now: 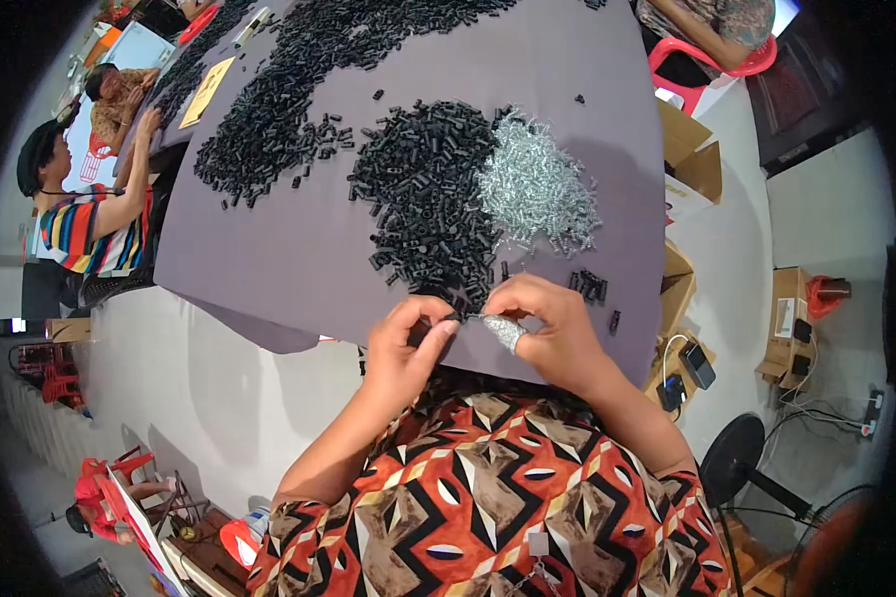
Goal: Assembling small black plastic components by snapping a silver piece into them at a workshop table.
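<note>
My left hand (404, 343) is closed, pinching a small black plastic piece (454, 317) between thumb and forefinger. Facing it, my right hand (560, 326) pinches a thin silvery pin or screw (475, 316), its tip against the black piece or very near it. A speckled silvery patch (505, 333) shows at the right fingers; I cannot tell whether it is a finger wrap or a bunch of metal parts. Just beyond my hands lies a heap of short black tubes (428, 189), touching a pile of small silvery metal parts (538, 184) on its right.
A grey-purple cloth (269, 264) covers the table. More black tubes (254, 139) spread along its far left, near a yellow card (207, 92). Several loose black pieces (588, 287) lie to the right. Cardboard boxes (689, 159) stand beside the right edge. A person in stripes (100, 224) sits at left.
</note>
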`<state>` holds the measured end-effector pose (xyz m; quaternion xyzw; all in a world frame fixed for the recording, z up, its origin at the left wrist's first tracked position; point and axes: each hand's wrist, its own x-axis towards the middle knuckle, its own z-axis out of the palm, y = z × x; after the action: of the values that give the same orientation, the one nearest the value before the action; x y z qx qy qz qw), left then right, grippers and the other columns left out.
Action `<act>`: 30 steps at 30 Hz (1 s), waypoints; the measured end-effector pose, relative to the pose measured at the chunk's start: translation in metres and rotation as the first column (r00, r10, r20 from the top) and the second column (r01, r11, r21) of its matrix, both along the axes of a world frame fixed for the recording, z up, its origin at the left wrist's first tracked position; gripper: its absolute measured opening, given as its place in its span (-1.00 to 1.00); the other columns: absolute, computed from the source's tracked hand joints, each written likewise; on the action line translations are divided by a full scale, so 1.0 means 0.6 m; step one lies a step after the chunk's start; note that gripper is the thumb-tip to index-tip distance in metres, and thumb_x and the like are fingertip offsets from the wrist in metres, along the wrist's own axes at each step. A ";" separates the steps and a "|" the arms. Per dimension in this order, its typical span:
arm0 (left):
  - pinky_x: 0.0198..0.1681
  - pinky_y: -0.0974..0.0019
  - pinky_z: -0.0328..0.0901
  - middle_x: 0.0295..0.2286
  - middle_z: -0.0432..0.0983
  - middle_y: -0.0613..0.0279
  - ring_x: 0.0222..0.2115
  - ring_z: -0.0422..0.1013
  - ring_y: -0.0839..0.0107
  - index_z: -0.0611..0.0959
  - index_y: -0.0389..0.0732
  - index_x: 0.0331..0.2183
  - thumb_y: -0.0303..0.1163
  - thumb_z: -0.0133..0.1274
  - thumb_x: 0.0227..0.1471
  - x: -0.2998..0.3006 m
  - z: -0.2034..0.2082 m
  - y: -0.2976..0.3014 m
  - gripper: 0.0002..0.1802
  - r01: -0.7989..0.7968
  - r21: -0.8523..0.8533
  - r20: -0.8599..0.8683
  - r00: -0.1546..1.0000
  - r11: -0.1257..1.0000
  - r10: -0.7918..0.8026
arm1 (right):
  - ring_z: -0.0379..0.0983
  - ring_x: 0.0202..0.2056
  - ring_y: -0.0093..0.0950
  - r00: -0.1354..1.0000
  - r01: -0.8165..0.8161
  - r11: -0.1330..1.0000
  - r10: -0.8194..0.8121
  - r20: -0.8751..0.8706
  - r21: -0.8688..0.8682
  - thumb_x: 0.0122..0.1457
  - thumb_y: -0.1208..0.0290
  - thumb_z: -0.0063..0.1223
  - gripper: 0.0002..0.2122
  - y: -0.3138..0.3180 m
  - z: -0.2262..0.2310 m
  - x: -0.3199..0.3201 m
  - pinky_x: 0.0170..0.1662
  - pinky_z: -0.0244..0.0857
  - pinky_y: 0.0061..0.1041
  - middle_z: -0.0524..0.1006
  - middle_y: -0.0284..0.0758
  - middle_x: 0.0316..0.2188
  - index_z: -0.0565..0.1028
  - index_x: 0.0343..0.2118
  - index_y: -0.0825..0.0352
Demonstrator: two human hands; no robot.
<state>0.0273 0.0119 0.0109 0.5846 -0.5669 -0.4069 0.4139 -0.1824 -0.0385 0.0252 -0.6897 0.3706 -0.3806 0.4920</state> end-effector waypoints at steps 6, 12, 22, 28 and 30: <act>-0.31 0.49 0.32 -0.38 0.53 0.31 -0.40 0.42 0.59 0.63 -0.28 -0.25 -0.58 0.19 0.08 -0.017 -0.006 0.000 -0.86 0.110 0.021 -0.148 0.983 0.994 -0.106 | 0.52 -0.33 -0.44 0.999 -0.047 0.998 0.046 -0.015 -0.047 -0.11 0.77 0.03 -0.72 0.008 -0.007 -0.007 -0.25 0.39 -0.52 0.56 -0.27 -0.32 0.53 -0.28 0.38; -0.28 0.49 0.34 -0.37 0.54 0.33 -0.37 0.43 0.61 0.63 -0.32 -0.23 -0.59 0.15 0.12 -0.020 -0.022 0.008 -0.87 0.129 0.070 -0.200 0.973 0.989 -0.113 | 0.54 -0.31 -0.33 0.992 -0.088 0.993 0.082 -0.092 -0.072 -0.11 0.76 0.03 -0.67 0.009 -0.018 -0.019 -0.23 0.41 -0.47 0.56 -0.23 -0.31 0.54 -0.23 0.33; -0.23 0.47 0.39 -0.33 0.58 0.30 -0.34 0.47 0.58 0.57 -0.34 -0.17 -0.55 0.03 0.24 -0.025 -0.023 0.052 -0.87 0.242 0.284 -0.558 0.829 0.928 -0.046 | 0.54 -0.22 -0.26 0.995 -0.099 0.993 0.098 -0.028 -0.065 0.00 0.63 0.12 -0.73 0.054 -0.021 -0.018 -0.18 0.42 -0.38 0.55 -0.24 -0.27 0.57 -0.19 0.25; -0.20 0.46 0.40 -0.35 0.59 0.28 -0.34 0.49 0.58 0.52 -0.32 -0.18 -0.52 0.00 0.26 -0.021 -0.031 0.050 -0.90 0.126 0.225 -0.444 0.896 0.966 -0.013 | 0.51 -0.24 -0.15 0.934 0.118 0.947 -0.208 -0.289 -0.300 0.01 0.59 0.13 -0.72 -0.006 -0.024 -0.039 -0.16 0.40 -0.27 0.51 -0.17 -0.27 0.53 -0.15 0.33; -0.19 0.45 0.41 -0.36 0.59 0.27 -0.35 0.49 0.58 0.52 -0.32 -0.20 -0.52 0.00 0.26 -0.021 -0.030 0.035 -0.91 0.085 0.212 -0.418 0.909 0.974 0.012 | 0.51 -0.25 -0.15 0.911 0.087 0.953 -0.193 -0.364 -0.289 0.00 0.61 0.14 -0.72 -0.025 -0.014 -0.035 -0.17 0.40 -0.29 0.51 -0.17 -0.29 0.53 -0.17 0.34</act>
<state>0.0146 0.0331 -0.0071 0.5169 -0.4265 -0.5914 0.4485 -0.2035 -0.0536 0.0165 -0.7824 0.4550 -0.3175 0.2828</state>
